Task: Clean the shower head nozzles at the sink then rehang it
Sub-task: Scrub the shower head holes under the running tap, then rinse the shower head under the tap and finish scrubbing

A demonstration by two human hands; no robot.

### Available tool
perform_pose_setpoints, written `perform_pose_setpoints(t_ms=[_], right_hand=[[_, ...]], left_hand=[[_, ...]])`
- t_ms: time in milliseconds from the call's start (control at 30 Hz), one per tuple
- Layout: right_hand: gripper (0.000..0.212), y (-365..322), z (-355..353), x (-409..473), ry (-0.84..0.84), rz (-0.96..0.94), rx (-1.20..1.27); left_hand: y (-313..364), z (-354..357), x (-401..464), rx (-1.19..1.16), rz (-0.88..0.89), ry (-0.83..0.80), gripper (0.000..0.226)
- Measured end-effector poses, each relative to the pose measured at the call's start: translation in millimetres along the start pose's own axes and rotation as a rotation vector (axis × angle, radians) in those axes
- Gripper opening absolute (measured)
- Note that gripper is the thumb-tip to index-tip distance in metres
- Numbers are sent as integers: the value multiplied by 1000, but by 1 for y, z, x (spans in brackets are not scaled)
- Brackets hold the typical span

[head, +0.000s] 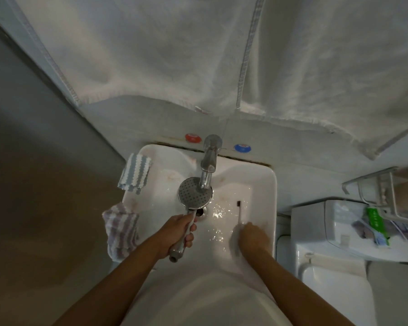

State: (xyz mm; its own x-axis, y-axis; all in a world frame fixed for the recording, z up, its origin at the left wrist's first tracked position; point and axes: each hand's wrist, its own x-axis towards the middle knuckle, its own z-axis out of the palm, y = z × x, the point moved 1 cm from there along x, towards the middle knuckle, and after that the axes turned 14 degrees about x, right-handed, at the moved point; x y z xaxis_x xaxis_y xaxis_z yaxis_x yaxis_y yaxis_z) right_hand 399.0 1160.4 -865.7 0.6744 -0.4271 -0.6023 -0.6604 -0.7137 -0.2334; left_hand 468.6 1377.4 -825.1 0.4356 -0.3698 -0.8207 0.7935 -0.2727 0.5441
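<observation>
Left hand (178, 234) is gripping the shower head (194, 192) by its handle, holding its nozzle face up under the faucet (209, 161); right hand (253, 238) is pinching a toothbrush (240, 214) right of the faucet, over the sink (266, 184).

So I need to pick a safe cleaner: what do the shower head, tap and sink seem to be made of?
Shower head: shiny chrome finish, mirror-like rim; metal or plated plastic, can't tell. Tap: polished chrome-look metal with bright reflections. Sink: glossy white, probably glazed ceramic, given its smooth, thick rim.
</observation>
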Motion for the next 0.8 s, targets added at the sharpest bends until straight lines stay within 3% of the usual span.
perform_pose_setpoints(t_ms=[67,133,233,367,467,533,567,667,800], right_hand=[[42,-27,-9,3,86,-47,281],[60,-58,-17,7,63,-44,706],[51,-97,-24,14,-7,-25,1148],[33,-117,-22,18,-123,-103,1246],[33,-120,-18,22,-138,-162,1269],[30,-122,-15,22,-139,-193,1287],[29,-122,-12,21,-138,-210,1289],[15,-120,-7,19,-129,-214,1307],[20,-120,-5,17,-88,-174,1282]], left_hand=[[1,2,1,17,-7,-13,23],[2,5,1,32,-14,-21,24],[8,12,-3,71,-5,-42,27],[16,17,-4,127,14,-42,33],[19,19,-7,256,-19,-56,43],[16,16,-3,475,24,66,50],[15,13,3,579,90,207,54],[20,4,23,588,272,590,58],[42,7,51,725,348,506,39]])
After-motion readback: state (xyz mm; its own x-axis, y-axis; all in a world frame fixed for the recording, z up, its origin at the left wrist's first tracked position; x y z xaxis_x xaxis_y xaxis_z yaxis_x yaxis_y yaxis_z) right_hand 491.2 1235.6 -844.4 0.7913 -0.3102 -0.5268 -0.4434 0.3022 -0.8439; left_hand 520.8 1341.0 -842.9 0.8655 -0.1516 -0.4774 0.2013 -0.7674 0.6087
